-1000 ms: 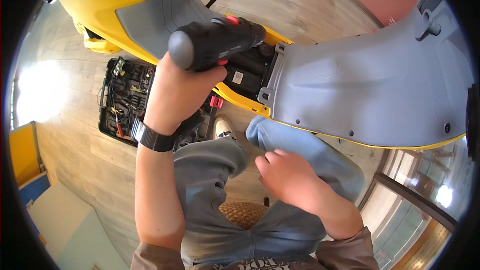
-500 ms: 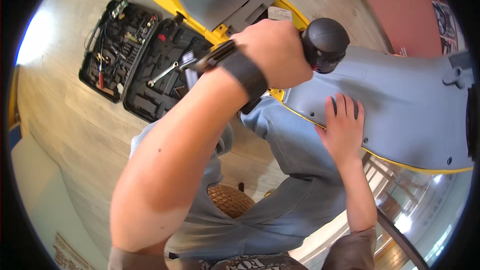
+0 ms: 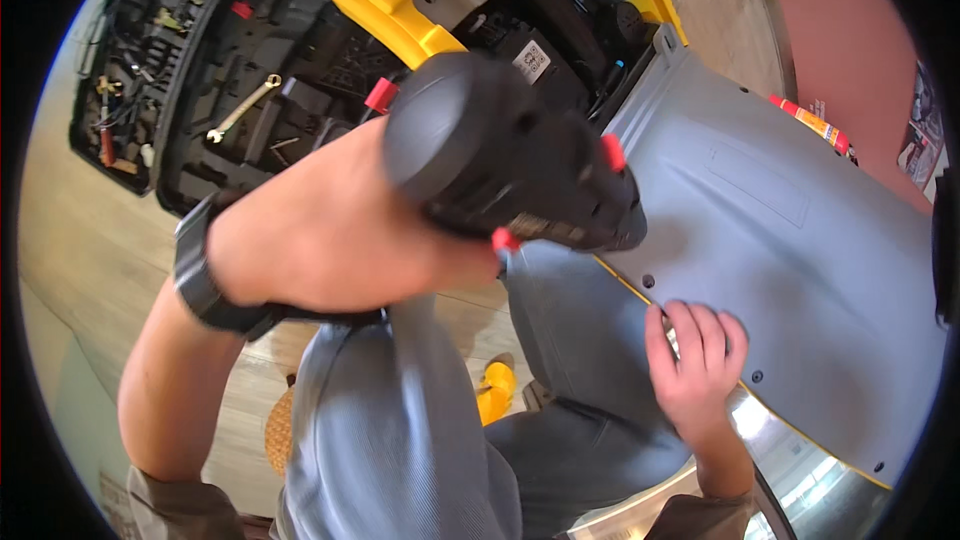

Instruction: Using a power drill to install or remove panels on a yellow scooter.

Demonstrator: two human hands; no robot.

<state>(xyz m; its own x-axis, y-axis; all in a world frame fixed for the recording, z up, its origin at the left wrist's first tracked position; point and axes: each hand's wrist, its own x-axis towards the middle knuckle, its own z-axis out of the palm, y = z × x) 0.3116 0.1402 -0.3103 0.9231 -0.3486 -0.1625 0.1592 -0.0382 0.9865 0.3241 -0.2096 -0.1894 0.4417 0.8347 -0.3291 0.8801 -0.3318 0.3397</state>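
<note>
By the smooth grey plastic panel [image 3: 800, 250], the nearer right hand [image 3: 702, 365] has loosely bent, parted fingers; the left hand [image 3: 325, 230] grips a long black-and-red drill [image 3: 510, 145] pointing right.

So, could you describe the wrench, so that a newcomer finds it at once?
Find the open black toolbox at upper left. In its half nearer the left hand, the wrench lies slanted. Long and shiny, it stands out from the dark moulded slots around it.

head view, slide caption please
Left hand gripping a black power drill, right hand at a yellow-edged grey panel, open tool case at left.
</note>
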